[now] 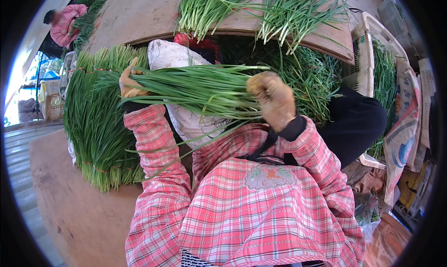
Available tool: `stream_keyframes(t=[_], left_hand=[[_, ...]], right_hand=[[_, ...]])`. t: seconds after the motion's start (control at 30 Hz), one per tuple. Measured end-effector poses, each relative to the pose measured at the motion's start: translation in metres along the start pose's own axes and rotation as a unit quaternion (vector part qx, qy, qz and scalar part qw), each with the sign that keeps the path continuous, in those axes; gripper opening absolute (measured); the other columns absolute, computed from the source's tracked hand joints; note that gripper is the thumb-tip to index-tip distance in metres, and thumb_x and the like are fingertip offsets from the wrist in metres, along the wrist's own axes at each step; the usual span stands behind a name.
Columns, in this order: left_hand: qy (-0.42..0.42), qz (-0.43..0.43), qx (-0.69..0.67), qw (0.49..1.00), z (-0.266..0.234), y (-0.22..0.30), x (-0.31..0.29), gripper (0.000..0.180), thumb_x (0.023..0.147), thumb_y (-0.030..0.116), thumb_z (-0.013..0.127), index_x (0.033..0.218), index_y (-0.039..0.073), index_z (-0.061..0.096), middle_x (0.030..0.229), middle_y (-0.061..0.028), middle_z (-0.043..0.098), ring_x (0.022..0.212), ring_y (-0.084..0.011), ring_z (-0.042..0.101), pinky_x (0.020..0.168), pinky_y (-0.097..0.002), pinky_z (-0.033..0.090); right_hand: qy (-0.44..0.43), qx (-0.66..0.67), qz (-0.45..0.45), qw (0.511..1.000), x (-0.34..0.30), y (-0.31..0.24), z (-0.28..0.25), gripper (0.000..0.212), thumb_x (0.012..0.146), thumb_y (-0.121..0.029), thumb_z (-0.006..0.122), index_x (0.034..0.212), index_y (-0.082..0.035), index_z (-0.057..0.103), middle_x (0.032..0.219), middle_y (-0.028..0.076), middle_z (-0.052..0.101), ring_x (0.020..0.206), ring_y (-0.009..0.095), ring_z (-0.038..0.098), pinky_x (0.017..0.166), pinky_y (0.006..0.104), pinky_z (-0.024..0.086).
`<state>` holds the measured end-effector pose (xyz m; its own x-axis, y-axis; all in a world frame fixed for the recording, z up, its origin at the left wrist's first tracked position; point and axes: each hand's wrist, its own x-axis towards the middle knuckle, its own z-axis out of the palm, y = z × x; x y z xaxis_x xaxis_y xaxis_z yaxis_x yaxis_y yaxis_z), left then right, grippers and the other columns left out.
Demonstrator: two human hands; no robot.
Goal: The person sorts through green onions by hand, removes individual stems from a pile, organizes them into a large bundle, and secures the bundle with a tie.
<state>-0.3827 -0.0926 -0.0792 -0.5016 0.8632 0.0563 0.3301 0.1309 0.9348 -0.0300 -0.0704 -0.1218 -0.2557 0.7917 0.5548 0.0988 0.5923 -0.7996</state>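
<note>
A loose bunch of garlic chives [195, 84] stretches sideways across my lap, its green leaf tips to the left and pale stems to the right. My gloved left hand [132, 82] is closed around the leafy end, thumb up. At the stem end, my gloved right hand [272, 98] is curled over the stalks, slightly blurred; its fingertips are partly hidden. A few long leaves trail down over my left sleeve. Beneath the bunch, a white sack [174, 55] covers my leg.
Banded chive bundles [100, 123] are stacked at left. More chives [219, 9] lie on the wooden board [139, 16] ahead. Loose greens [307, 76] are heaped below its edge. A white crate [365, 48] stands at right. Another person [67, 25] sits far left.
</note>
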Motion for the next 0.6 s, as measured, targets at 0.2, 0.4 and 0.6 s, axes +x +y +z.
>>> stream_keyframes(t=[0.2,0.4,0.6], left_hand=[[0.043,0.048,0.047,0.997,0.004,-0.030,0.005,0.039,0.076,-0.001,0.058,0.114,-0.010,0.052,0.069,0.0008,0.053,0.057,-0.0074,0.048,0.057,-0.0209,0.043],[0.027,0.001,0.086,0.996,0.019,0.009,-0.015,0.015,0.078,0.003,0.061,0.089,-0.005,0.056,0.081,-0.0068,0.062,0.064,-0.0113,0.057,0.070,-0.0250,0.050],[0.001,-0.102,-0.439,0.893,0.029,-0.001,-0.005,0.029,0.090,0.011,0.043,0.114,-0.005,0.049,0.076,-0.0033,0.057,0.065,-0.0129,0.054,0.068,-0.0270,0.048]], right_hand=[[-0.040,-0.152,0.037,0.987,-0.012,-0.005,-0.051,0.009,0.073,-0.005,0.063,0.081,-0.007,0.060,0.078,0.007,0.060,0.072,0.025,0.060,0.064,0.0324,0.049],[-0.145,-0.249,-0.104,0.952,0.015,-0.035,0.020,0.028,0.069,-0.020,0.067,0.094,-0.008,0.060,0.100,0.013,0.060,0.088,0.031,0.057,0.079,0.0416,0.045],[0.017,0.188,0.231,0.954,0.012,-0.003,0.032,0.009,0.085,-0.007,0.057,0.088,0.001,0.062,0.079,0.006,0.063,0.071,0.011,0.056,0.067,0.0214,0.046]])
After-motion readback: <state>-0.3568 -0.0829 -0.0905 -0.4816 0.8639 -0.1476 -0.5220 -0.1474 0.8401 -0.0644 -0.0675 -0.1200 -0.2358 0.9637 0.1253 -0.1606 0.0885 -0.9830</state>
